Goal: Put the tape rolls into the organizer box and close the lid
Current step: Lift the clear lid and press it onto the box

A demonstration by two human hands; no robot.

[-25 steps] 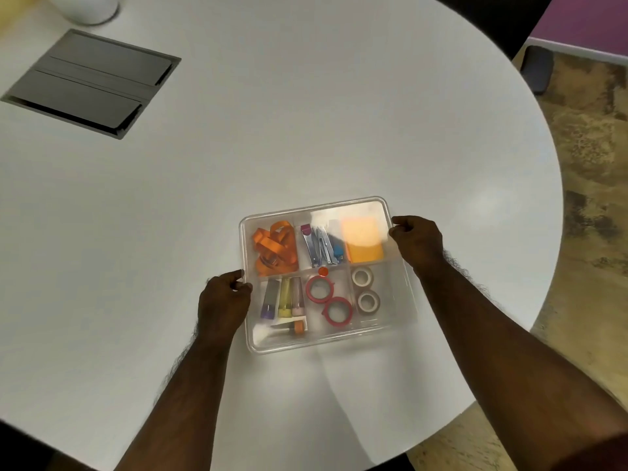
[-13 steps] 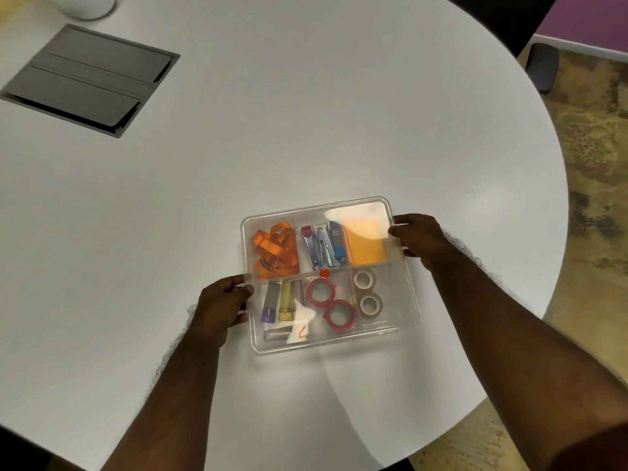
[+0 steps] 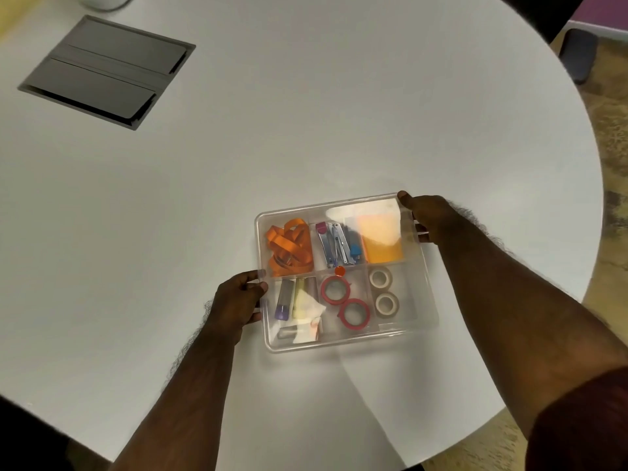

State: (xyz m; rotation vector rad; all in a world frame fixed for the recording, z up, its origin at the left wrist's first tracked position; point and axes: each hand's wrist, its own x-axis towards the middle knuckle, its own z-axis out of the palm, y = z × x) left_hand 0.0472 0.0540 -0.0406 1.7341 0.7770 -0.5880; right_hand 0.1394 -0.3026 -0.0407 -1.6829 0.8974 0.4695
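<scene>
A clear plastic organizer box sits on the white round table, its clear lid lying flat on top. Through the lid I see two red tape rolls in the lower middle compartment. Two beige tape rolls lie in the lower right one. My left hand grips the box's left edge at mid-height. My right hand holds the upper right corner, fingers curled over the rim.
Other compartments hold an orange strap, metal clippers, an orange pad and small tubes. A grey cable hatch is set into the table at far left. The table edge curves close on the right.
The view has shifted slightly. My left hand has slid a little along the box's left edge, and both hands stay on the box.
</scene>
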